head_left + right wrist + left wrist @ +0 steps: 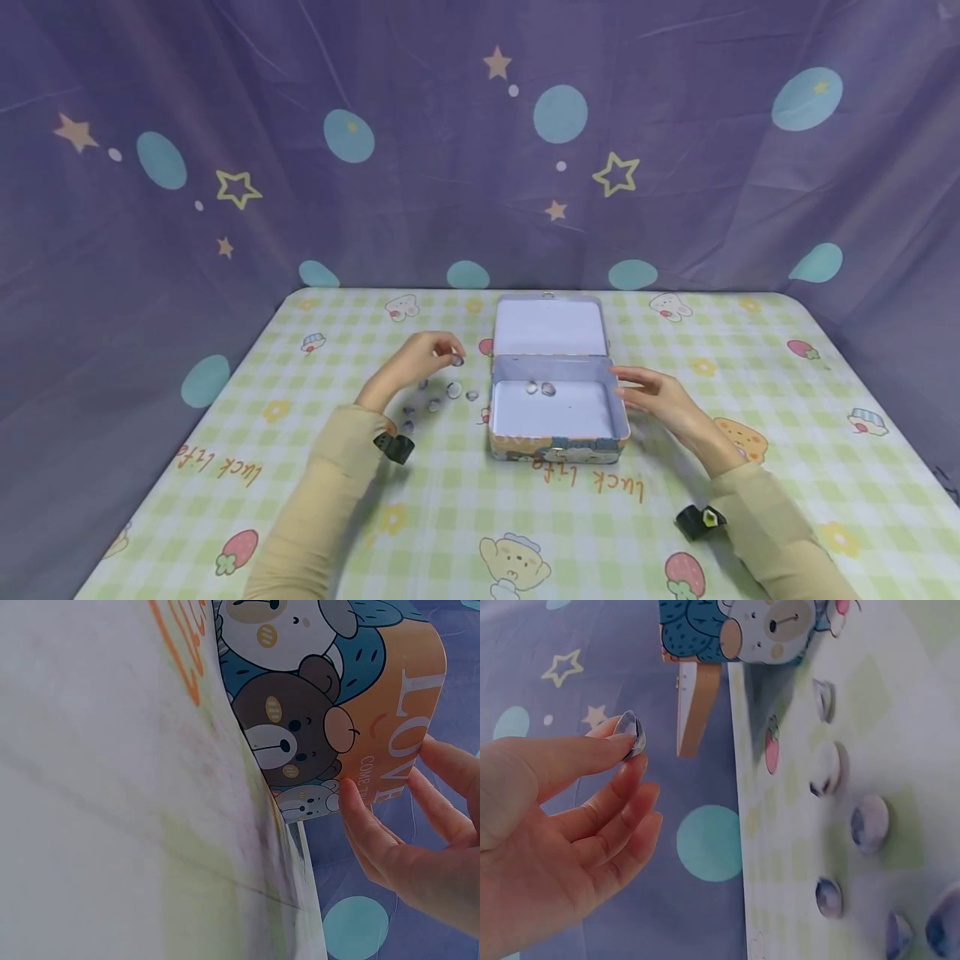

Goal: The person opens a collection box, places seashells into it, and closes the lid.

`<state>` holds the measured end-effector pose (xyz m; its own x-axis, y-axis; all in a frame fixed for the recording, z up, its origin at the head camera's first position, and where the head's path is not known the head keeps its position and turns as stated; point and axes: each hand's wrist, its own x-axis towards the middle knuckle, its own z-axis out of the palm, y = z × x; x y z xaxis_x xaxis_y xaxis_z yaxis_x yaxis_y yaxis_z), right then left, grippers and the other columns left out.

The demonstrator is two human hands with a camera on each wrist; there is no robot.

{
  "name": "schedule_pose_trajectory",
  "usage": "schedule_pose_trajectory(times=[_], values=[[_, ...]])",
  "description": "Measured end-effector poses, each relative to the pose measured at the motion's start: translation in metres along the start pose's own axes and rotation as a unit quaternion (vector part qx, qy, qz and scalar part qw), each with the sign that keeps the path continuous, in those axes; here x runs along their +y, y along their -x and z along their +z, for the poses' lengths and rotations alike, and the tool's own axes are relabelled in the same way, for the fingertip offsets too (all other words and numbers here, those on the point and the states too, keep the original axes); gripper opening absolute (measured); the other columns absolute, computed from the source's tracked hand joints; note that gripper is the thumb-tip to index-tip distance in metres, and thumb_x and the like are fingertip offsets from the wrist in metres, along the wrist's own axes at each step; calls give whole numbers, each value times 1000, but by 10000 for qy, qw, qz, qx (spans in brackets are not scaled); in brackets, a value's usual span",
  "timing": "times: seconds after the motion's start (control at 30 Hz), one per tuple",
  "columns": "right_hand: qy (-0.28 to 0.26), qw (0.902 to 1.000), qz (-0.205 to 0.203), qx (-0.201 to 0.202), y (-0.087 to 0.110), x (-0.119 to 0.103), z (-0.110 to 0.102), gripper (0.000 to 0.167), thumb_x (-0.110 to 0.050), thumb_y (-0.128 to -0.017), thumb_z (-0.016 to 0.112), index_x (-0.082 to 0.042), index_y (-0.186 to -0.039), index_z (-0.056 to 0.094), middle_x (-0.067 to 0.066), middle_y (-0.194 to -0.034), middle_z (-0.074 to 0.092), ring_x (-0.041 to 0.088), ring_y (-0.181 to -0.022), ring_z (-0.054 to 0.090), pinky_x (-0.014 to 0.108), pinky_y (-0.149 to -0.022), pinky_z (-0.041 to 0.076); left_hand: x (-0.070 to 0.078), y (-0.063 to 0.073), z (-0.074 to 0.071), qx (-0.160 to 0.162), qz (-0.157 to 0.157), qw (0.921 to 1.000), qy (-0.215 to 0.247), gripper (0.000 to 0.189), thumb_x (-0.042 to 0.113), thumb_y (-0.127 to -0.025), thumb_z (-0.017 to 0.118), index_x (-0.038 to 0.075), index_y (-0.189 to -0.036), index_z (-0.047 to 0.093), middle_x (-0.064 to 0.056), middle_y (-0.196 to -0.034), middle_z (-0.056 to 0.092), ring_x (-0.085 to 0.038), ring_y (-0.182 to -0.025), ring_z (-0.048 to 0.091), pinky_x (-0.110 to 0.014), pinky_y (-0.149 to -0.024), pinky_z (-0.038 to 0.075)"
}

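My left hand (423, 358) pinches a small shell (634, 735) between thumb and index finger, raised above the cloth to the left of the box; its other fingers are loosely bent. Several purple-and-white shells (453, 390) lie scattered below it, also seen as pale shells (870, 823) in the left wrist view. A hinged tin box (558, 448) stands open with its lid (550, 327) tipped back. Inside lie two shells (548, 388). My right hand (663, 404) rests its nearly straight fingertips against the box's right side, which shows cartoon bears (285, 727) and lettering.
A green checked tablecloth (450, 517) with printed animals and strawberries covers the table. Behind the table hangs a purple curtain (442, 225) with stars and blue ovals. A black wrist strap (393, 447) sits at the left sleeve, another strap (699, 522) at the right.
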<state>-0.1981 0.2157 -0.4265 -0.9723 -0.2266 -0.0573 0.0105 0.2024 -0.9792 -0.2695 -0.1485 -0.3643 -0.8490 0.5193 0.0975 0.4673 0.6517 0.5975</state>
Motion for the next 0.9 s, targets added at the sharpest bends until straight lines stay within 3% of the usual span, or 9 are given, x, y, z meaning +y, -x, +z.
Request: schedule_pose_trajectory(times=[0.2,0.43,0.6,0.9], values=[[4,10000,-20,4,0,-1,1,56,-22,-84,60,2,-130,40,24,-132,37,7,-98,54,26,-83,46,12,-5,2,14,83,10000,-31,10,3,-83,57,3,-89,64,-3,-74,59,-16,-73,52,-28,-66,43],[186,9998,2,3,1,0,0,57,-27,-84,60,0,-130,41,23,-132,38,16,-103,53,27,-83,46,21,-13,5,-82,414,9991,-70,10,3,-83,58,3,-90,64,-4,-75,60,-15,-73,53,-27,-68,44],[169,9999,-3,4,1,-1,0,56,-26,-84,60,1,-129,41,23,-132,38,10,-100,54,28,-84,46,28,-18,8,-179,607,9980,6,10,0,-82,57,1,-89,64,-5,-78,61,-15,-72,52,-25,-68,43],[38,10000,-47,-2,1,-1,1,55,-22,-84,60,3,-130,40,25,-132,37,3,-95,54,27,-83,45,39,-27,17,-385,663,9969,-153,9,1,-82,58,4,-86,65,-4,-79,62,-13,-72,54,-23,-68,44]])
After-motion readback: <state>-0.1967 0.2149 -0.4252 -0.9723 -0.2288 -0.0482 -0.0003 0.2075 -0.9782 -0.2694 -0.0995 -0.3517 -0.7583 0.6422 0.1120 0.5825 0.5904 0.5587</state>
